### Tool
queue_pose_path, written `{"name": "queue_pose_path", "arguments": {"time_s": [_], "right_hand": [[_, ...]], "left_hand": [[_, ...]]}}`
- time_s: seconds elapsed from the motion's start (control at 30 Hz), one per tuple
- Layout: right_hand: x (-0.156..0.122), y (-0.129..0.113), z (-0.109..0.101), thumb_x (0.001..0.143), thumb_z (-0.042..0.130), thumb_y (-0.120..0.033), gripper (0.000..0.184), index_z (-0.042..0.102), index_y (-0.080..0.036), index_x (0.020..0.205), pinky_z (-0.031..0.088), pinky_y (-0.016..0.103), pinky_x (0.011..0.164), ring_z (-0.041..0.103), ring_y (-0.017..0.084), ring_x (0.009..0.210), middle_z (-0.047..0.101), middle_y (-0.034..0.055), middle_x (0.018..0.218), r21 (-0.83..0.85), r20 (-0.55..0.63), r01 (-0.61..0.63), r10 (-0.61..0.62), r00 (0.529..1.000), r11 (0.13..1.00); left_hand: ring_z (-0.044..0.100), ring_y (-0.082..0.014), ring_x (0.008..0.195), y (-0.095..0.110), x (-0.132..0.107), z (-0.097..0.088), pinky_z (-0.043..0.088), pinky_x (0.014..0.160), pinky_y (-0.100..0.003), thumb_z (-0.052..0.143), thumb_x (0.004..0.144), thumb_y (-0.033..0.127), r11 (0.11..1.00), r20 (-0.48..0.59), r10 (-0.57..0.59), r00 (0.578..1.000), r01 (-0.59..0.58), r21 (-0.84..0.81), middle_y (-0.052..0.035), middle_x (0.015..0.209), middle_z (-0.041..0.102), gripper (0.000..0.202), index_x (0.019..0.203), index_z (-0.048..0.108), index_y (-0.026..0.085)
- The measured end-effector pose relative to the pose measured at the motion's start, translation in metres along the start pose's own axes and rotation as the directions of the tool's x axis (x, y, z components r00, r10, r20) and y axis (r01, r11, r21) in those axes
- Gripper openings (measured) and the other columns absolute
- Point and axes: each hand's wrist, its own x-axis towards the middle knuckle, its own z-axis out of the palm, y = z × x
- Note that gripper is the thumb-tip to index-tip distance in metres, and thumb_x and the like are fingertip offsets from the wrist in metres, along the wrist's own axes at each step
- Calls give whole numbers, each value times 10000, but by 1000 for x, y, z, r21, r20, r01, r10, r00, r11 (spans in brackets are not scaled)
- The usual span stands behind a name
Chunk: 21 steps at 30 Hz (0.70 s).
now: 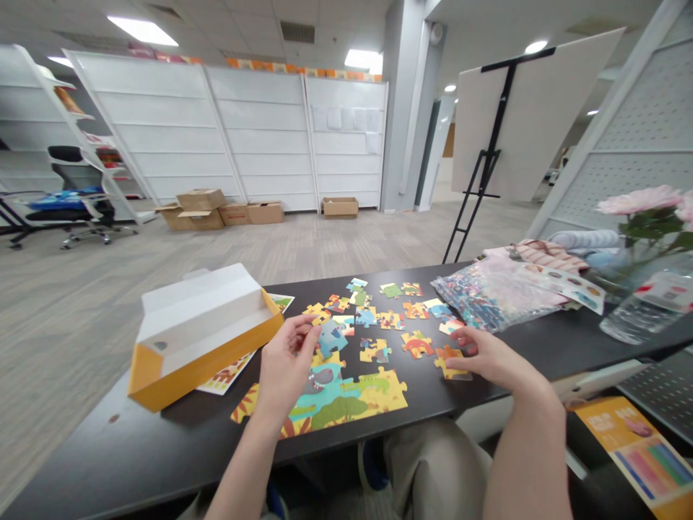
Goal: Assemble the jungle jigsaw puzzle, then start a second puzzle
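Note:
A partly joined jigsaw puzzle (341, 397) in teal, yellow and green lies on the black table (476, 390), with loose colourful pieces scattered beyond it. My left hand (284, 368) hovers above the puzzle, its fingertips pinching a tilted blue puzzle piece (331, 338). To the right, my right hand (487, 359) grips an orange and yellow puzzle piece (449, 363) lying on the tabletop. Its thumb and fingers close around the piece, partly hiding it.
An open yellow box tray (200, 339) stands left of my left hand, over a printed sheet. A clear plastic bag of pieces (487, 296), a glass vase with pink flowers (644, 282) and folded cloth sit at the far right.

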Motion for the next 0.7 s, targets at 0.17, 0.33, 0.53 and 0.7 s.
{"name": "queue_pose_path", "arguments": {"time_s": [0.17,0.33,0.53,0.7], "right_hand": [[-7,-6,8,531,857,-441,614,707,-213,1081,521,337,832,635,256,932,624,102,1091,-77,46,45,-41,998,996],[-3,-5,18,566,831,-387,487,712,-208,1003,509,341,863,627,249,940,606,86,1047,-147,34,72,-68,997,987],[0,6,14,627,758,-303,428,737,-223,1046,468,383,972,621,292,1076,669,93,1095,-145,31,139,-136,990,980],[3,3,17,646,762,-375,425,724,-209,1035,478,406,966,632,309,1077,694,111,1108,-121,-21,185,-189,982,975]], "left_hand": [[652,-148,686,-1,1,8,563,696,-274,675,853,435,1000,23,4,1000,-3,-23,-2,768,664,339,1071,644,176],[654,-150,688,-1,2,10,565,686,-270,683,846,435,1000,22,3,1000,-3,-11,-4,761,669,337,1054,655,173],[658,-149,661,4,4,3,566,659,-271,700,822,462,999,-18,-21,1000,21,-41,-5,760,669,387,1056,655,158],[662,-153,651,9,3,-1,576,657,-279,715,793,478,998,-38,-33,999,31,-57,-3,733,664,418,1042,655,148]]}}
